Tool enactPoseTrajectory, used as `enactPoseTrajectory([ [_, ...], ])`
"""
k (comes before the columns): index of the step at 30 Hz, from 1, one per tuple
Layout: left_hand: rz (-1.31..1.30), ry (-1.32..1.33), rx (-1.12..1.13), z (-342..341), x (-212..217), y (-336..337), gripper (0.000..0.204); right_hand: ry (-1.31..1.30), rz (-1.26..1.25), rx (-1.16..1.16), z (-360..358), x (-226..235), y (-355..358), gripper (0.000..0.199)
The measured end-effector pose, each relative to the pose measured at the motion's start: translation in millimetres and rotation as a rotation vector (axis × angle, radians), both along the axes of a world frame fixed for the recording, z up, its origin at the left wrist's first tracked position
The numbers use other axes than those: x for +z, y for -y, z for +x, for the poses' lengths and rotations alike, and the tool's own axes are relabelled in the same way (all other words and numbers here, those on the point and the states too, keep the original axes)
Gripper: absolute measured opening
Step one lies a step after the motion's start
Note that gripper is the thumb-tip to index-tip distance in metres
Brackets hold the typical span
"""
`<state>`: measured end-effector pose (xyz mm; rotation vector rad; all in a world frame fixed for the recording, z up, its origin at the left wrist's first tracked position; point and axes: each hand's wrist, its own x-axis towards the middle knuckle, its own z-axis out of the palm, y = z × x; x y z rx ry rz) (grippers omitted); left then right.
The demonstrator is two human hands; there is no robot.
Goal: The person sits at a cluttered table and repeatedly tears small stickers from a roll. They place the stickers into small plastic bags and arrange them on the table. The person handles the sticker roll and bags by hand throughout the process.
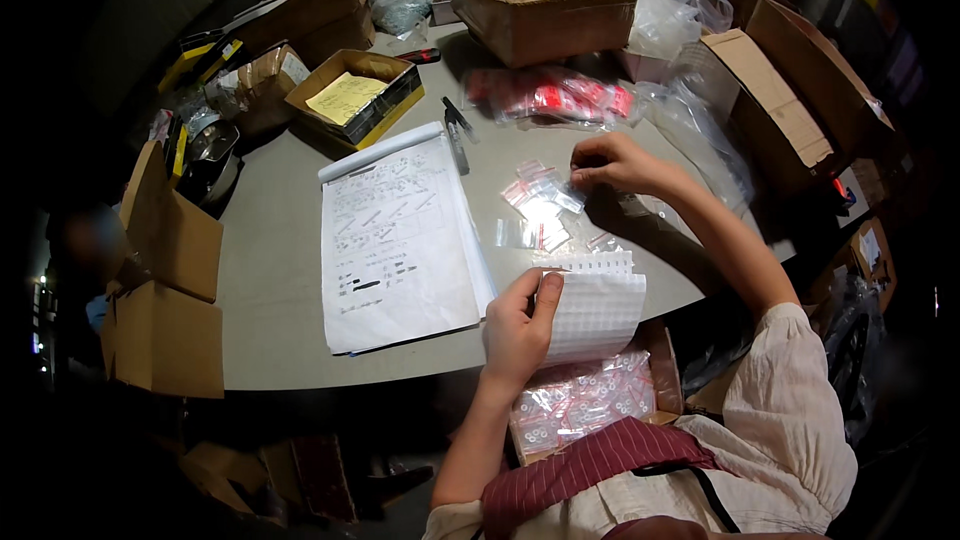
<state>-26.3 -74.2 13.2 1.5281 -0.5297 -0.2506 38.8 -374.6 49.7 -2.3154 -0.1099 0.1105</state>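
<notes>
My left hand (520, 328) grips a sheet of small white labels (598, 310), thumb on top, at the table's near edge. The sheet curls down toward my lap. Beyond it lies a loose pile of small clear zip bags (541, 198), some with red lines and white labels. At the pile's right side is my right hand (618, 164), its fingers drawn together in a pinch. Whatever is between those fingertips is too small to make out. Below the label sheet, a cardboard box holds many clear bags (585, 400) with small white rings inside.
Left of my hands lies a paper pad (395, 240) with drawings, beside black pens (457, 125). Red-marked plastic bags (550, 96) lie farther back, before an open cardboard box (540, 25). A smaller box (375, 125) holds yellow paper. Cartons (165, 310) stand at the left edge.
</notes>
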Motion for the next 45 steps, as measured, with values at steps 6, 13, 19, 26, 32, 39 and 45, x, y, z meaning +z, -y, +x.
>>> enactPoseTrajectory([
  [6, -0.032, -0.012, -0.089, 2, -11, 1, 0.028, 0.141, 0.011, 0.146, -27, -6, 4, 0.022],
  [13, -0.047, 0.011, -0.082, 3, -11, 7, 0.023, 0.479, -0.214, 0.055, -61, 2, -3, 0.052],
  [19, 0.054, 0.052, 0.029, -3, -8, 3, 0.018, 0.438, -0.078, 0.157, -112, 35, -85, 0.023],
  [26, 0.091, 0.142, 0.058, -5, 0, 3, 0.018, 0.444, -0.234, 0.135, -121, 28, -102, 0.033],
  [32, 0.117, 0.067, 0.067, -3, -7, 3, 0.021, 0.612, -0.282, 0.098, -125, 20, -104, 0.021],
  [39, 0.114, 0.036, 0.075, -3, -2, 4, 0.023, -0.029, 0.184, -0.135, -54, 6, -9, 0.018],
  [45, 0.066, 0.035, 0.051, -1, -8, 3, 0.023, 0.08, -0.275, -0.168, -33, -17, -1, 0.022],
])
